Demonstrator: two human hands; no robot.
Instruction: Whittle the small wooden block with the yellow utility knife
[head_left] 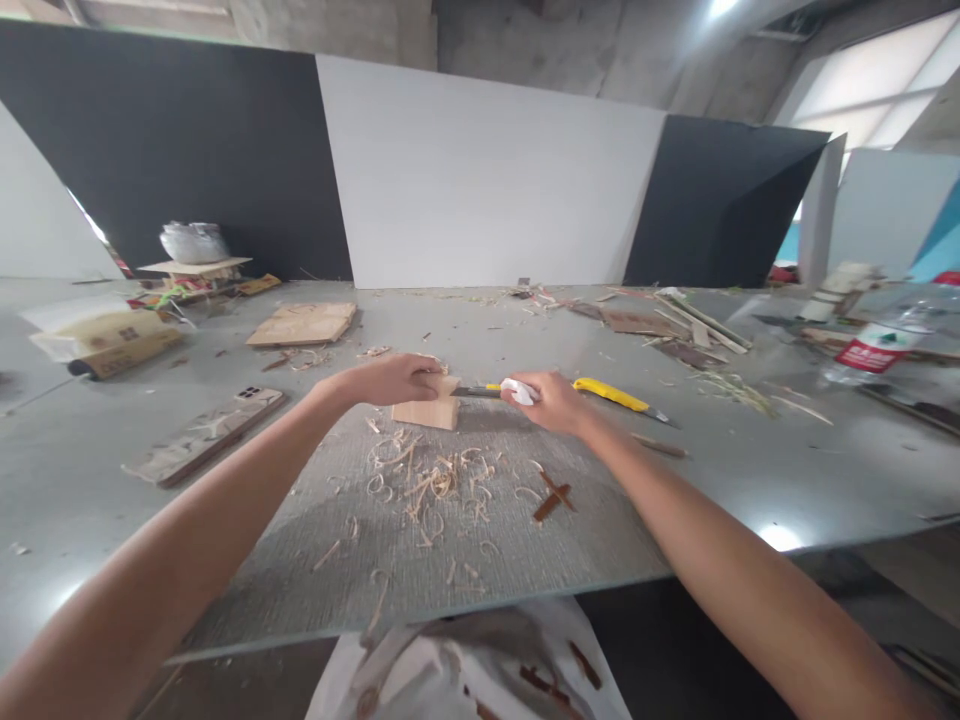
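Near the middle of the table, my left hand (401, 380) is closed on a small pale piece of wood (447, 386), its fingers bent over it. Just beneath sits a pale wooden block (426, 413). My right hand (551, 400) grips a thin dark metal tool (476, 391) with a white wrap (519, 391) at the fingers. The tool points left, its tip at the wood; whether it is a blade or a file I cannot tell. Curled wood shavings (442, 478) lie on the grey textured mat (330, 550) in front of both hands.
A yellow utility knife (611, 394) lies right of my right hand. A phone (206, 435) and a flat wooden board (301, 324) are on the left. Wood strips (701, 325) and a water bottle (885, 335) stand or lie at right. Brown scraps (553, 497) rest on the mat.
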